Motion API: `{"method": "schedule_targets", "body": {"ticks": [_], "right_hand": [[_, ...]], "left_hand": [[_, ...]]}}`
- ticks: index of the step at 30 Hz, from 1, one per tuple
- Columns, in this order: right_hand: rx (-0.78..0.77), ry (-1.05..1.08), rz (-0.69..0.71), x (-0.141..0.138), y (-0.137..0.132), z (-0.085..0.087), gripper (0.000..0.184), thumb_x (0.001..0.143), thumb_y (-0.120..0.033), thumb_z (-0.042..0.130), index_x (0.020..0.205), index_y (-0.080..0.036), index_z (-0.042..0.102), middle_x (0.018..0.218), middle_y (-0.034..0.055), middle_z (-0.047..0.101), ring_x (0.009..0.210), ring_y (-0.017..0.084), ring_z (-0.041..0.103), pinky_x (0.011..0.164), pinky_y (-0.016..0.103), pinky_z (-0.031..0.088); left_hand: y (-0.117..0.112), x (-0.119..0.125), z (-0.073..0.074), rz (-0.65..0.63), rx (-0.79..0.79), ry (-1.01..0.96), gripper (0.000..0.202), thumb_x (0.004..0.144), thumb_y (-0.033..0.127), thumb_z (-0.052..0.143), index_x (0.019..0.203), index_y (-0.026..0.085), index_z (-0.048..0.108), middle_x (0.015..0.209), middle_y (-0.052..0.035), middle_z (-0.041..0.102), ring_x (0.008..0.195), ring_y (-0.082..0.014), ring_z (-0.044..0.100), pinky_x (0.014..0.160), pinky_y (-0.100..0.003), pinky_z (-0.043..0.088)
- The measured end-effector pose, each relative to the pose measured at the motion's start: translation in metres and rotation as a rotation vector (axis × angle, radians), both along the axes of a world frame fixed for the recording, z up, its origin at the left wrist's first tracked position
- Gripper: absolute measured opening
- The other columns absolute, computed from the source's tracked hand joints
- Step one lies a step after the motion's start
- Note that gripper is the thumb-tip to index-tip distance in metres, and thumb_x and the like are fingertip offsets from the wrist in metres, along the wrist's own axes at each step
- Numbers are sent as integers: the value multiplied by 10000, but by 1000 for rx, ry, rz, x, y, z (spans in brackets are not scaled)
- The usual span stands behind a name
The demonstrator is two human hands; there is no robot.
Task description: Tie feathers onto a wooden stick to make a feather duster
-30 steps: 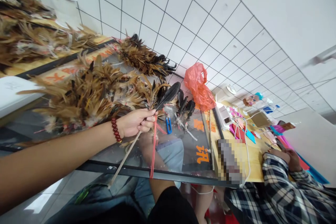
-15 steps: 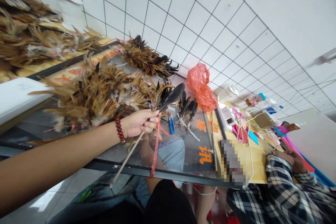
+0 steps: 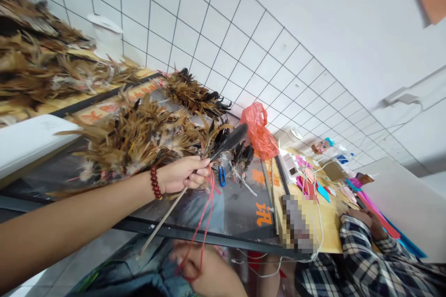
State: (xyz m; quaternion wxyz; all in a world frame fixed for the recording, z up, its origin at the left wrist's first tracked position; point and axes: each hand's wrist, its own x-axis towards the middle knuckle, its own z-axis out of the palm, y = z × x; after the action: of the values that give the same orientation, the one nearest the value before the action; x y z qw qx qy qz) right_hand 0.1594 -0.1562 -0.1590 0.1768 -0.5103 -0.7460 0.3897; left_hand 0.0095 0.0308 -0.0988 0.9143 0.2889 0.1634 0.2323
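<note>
My left hand (image 3: 181, 174), with a dark red bead bracelet on the wrist, is closed around the thin stick (image 3: 162, 222) of a brown feather duster (image 3: 139, 134). The same fingers pinch a black feather (image 3: 228, 141) against the stick. A red string (image 3: 205, 209) hangs from that grip down to my right hand (image 3: 197, 267). That hand is low in the view, blurred, and closed with the string looped in it. Blue snips (image 3: 222, 175) and loose black feathers (image 3: 242, 155) lie on the glass tabletop (image 3: 240, 204) just right of my left hand.
More feather dusters (image 3: 195, 95) lie along the tiled wall and at far left. An orange plastic bag (image 3: 259, 130) sits beyond the snips. To the right, a person's plaid sleeve (image 3: 369, 255) rests on a wooden table (image 3: 331, 222) with coloured paper and white cables.
My right hand has dropped from behind the duster stick to the bottom of the view, drawing the red string down with it. My left hand keeps its grip.
</note>
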Motion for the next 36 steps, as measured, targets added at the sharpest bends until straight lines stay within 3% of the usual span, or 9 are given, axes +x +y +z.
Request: {"method": "schedule_targets", "body": {"ticks": [3,5,8,10,16,22,29,33,36], "right_hand": [[-56,292,7,31,-28,42,156,888,-387,633,960,-334,761,903,12,738,858,182,688,811,295,518],[15,284,-236,47,-28,75,155,887,-398,647,930,-310,768,832,21,718,793,179,655,770,305,489],[108,398,-534,64,7,108,352,855,-534,647,1066,-265,730,813,27,650,722,159,559,690,297,453],[22,639,-493,71,44,115,502,709,-634,741,989,-218,723,734,1,575,619,119,460,586,255,402],[-126,857,-379,66,125,102,607,357,-578,915,717,-176,637,607,-18,565,548,109,476,488,228,383],[-19,867,-463,45,154,83,435,540,-494,859,677,-169,605,540,-33,555,436,72,425,398,202,339],[32,876,-518,48,163,69,455,503,-522,844,725,-184,635,646,-1,627,528,105,525,456,215,421],[62,849,-508,53,167,63,431,528,-501,857,725,-195,626,673,-1,622,682,141,605,606,238,495],[51,869,-513,53,169,61,490,558,-573,836,780,-197,614,692,4,626,685,148,608,627,252,505]], "left_hand": [[-14,6,14,-53,82,55,248,831,244,699,726,104,523,609,29,416,432,-8,263,376,-111,113],[-23,14,25,-81,131,59,272,806,240,727,702,102,517,625,15,434,452,-10,282,387,-116,110],[-34,27,41,-148,184,33,292,796,247,740,689,110,505,636,17,427,468,-13,271,401,-125,98],[-39,33,48,-219,203,24,295,790,278,750,716,114,515,633,31,403,469,-13,250,409,-127,91],[-42,38,46,-292,191,74,332,763,325,775,799,144,499,644,53,377,466,-11,218,420,-122,85],[-31,38,32,-155,80,30,222,840,280,695,818,127,536,657,33,423,464,-21,307,400,-107,160],[-14,24,17,-316,-13,-33,297,882,321,641,1033,70,684,908,-120,669,746,-168,659,662,-271,542],[-13,28,10,-313,11,24,271,836,272,706,1005,62,688,780,-71,628,625,-119,607,578,-229,504],[-10,34,7,-197,11,52,190,813,228,729,839,59,646,605,33,453,434,-16,352,389,-120,263]]}}
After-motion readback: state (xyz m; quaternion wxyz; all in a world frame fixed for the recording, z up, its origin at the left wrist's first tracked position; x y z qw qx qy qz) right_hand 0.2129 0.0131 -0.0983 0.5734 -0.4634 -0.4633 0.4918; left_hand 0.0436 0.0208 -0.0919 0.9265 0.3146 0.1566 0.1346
